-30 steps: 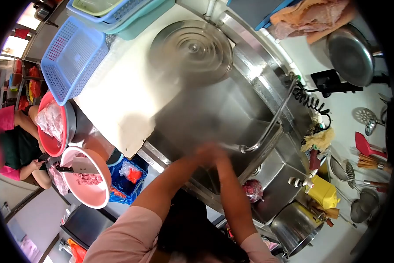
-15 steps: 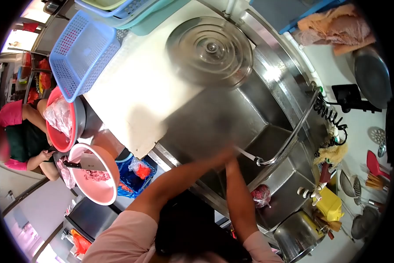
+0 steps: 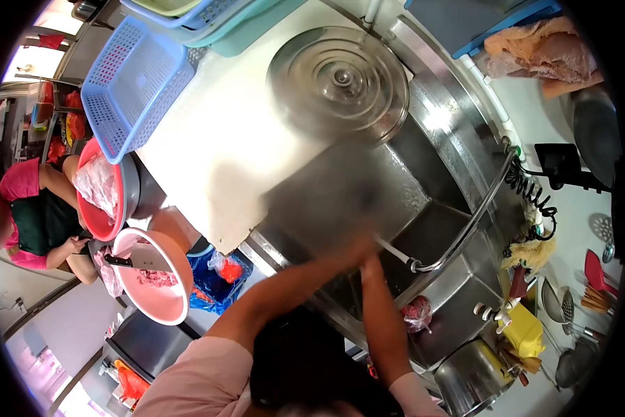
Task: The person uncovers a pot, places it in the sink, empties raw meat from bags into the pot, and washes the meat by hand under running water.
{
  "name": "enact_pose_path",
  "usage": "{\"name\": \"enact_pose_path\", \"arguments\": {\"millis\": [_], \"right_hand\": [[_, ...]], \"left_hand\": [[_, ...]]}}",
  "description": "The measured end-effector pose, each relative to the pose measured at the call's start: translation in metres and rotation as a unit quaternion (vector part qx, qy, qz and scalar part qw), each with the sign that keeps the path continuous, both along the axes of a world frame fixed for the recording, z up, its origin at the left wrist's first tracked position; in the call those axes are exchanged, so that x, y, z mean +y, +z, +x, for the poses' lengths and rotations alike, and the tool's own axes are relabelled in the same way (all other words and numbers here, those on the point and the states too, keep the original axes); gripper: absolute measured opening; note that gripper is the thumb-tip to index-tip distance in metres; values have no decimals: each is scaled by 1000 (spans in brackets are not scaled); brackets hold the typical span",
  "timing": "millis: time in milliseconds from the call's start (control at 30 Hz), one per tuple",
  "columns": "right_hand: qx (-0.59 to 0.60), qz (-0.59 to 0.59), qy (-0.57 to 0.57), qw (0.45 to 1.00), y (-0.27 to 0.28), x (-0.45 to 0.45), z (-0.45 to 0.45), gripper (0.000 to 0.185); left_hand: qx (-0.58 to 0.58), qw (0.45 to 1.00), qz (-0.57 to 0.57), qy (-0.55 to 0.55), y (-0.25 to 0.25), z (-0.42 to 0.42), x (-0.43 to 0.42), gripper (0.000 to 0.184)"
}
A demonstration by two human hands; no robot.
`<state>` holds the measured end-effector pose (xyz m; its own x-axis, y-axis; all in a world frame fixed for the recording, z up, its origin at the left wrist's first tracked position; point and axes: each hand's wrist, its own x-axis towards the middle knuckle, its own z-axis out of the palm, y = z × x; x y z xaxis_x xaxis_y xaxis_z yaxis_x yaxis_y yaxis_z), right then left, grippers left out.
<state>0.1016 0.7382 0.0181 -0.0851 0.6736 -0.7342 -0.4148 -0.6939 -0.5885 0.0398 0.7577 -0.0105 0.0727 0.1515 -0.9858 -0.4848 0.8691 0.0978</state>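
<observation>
Over the steel sink (image 3: 441,229), both my hands are close together beneath the end of the curved faucet spout (image 3: 396,251). My left hand (image 3: 357,242) reaches in from the lower left. Beside it, my right hand (image 3: 369,251) comes up from below. A grey smear covers the fingers of both, so I cannot make out their pose or anything in them. Beyond the hands, a round steel lid (image 3: 341,78) lies on the white board (image 3: 236,139), partly over the sink's far end. A wrapped reddish bundle (image 3: 416,313) is in the nearer basin.
Left of the board are a blue basket (image 3: 135,83), a red basin (image 3: 93,212) of pale meat and a pink bowl (image 3: 179,278) with meat and a cleaver (image 3: 142,260). A person (image 3: 48,215) sits behind them. A steel pot (image 3: 469,379) stands at lower right.
The whole view has shifted slightly to the right. My hands are still together by the spout, with only small blurred motion.
</observation>
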Motion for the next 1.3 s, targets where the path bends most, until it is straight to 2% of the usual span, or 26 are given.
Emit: {"name": "enact_pose_path", "arguments": {"millis": [167,233,300,367,433,533,633,700,800,933,1033,1100,1167,1233,1267,1300], "right_hand": [[-11,-34,65,997,-64,62,16,37],[-22,-35,87,995,-79,83,17,37],[-29,-34,103,994,-99,101,19,36],[-35,-28,117,992,-94,113,14,36],[-36,-22,125,991,-94,118,13,36],[-26,-9,127,992,-101,113,19,35],[9,39,113,993,-81,78,9,35],[26,48,106,993,-68,53,4,35],[37,1,103,994,-45,33,0,42],[70,-96,96,988,-13,16,5,55],[72,-89,87,990,19,-4,1,63],[54,-75,83,992,8,12,13,62],[57,-102,79,990,-18,43,30,62],[56,-56,55,995,-6,23,22,62],[58,-26,39,997,15,8,13,62],[52,61,68,994,60,0,-3,53]], "left_hand": [[123,987,106,16,8,24,-17,94],[72,990,112,40,90,25,-3,88],[2,989,128,71,111,25,-7,79],[-53,986,109,118,124,28,-7,75],[-72,982,39,173,162,34,-4,76],[-23,990,65,121,117,31,5,78],[-8,989,101,112,43,11,34,74],[-1,990,105,99,17,-6,39,72],[-1,993,89,75,18,-15,21,68],[57,992,83,71,20,22,-8,63],[-23,994,91,60,22,-10,5,60],[-29,994,82,61,37,2,-6,58],[24,993,95,72,38,24,-9,56],[45,990,114,76,27,22,-4,54],[29,989,125,74,24,13,-1,53],[-5,989,134,70,25,0,2,52]]}}
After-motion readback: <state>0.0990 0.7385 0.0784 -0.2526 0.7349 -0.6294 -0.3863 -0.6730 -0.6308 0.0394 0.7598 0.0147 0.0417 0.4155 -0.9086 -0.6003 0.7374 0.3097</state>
